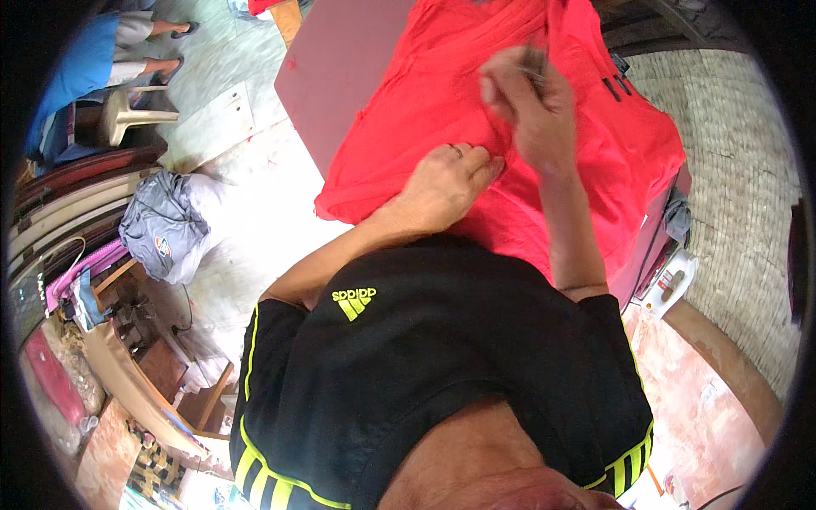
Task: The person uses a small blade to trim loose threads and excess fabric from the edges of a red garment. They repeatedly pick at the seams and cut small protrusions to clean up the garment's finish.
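A bright red garment lies spread over a mauve table. My left hand, with a ring on one finger, presses flat on the red cloth near its front edge. Just above it my right hand is closed around a thin dark tool, whose tip points at the cloth; I cannot tell what kind of tool it is. The two hands almost touch at a fold of the garment. Two short dark stripes mark the cloth to the right of my right hand.
A grey bag lies on the pale floor to the left. A white plastic stool and another person's sandalled feet are at the upper left. Wooden furniture crowds the lower left. A woven mat covers the right side.
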A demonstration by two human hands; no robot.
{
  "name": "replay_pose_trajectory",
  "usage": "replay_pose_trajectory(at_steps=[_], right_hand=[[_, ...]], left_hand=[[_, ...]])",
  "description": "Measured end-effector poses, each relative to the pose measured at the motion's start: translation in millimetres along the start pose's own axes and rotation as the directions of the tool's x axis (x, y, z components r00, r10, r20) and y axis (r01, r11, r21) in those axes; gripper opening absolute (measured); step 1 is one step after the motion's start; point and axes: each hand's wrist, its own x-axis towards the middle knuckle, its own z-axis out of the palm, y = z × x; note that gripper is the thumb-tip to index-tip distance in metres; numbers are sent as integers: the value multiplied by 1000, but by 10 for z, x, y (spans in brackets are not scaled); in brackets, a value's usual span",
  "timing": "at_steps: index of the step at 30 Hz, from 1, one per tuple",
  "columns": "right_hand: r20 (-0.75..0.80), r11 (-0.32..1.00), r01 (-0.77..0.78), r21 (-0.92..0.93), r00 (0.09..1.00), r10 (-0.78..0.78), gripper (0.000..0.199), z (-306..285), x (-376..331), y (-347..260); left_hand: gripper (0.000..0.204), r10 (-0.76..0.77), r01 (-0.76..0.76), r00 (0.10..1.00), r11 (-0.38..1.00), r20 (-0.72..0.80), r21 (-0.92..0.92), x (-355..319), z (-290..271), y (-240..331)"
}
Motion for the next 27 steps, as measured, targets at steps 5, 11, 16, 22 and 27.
replay_pose_trajectory(at_steps=[5, 11, 16, 22, 27], right_hand=[[-29, 987, -18, 158, 999, 23, 17, -38, 134, 754], [42, 941, -86, 327, 996, 76, 18, -136, 149, 870], [24, 945, -68, 319, 998, 64, 16, -127, 145, 878], [34, 994, 107, 32, 994, -108, 15, 109, 103, 772], [238, 937, 144, -319, 969, -67, 24, 353, 62, 615]], left_hand=[[41, -89, 59, 967, 990, -239, -129, -69, -236, -213], [17, -496, 421, 777, 867, -387, -267, -114, -512, -674], [12, -649, 516, 585, 761, -487, -394, -624, -685, -1423], [32, -693, 400, 717, 492, -70, -774, -612, -802, -964], [23, -715, 465, 690, 558, -114, -687, -591, -530, -933]])
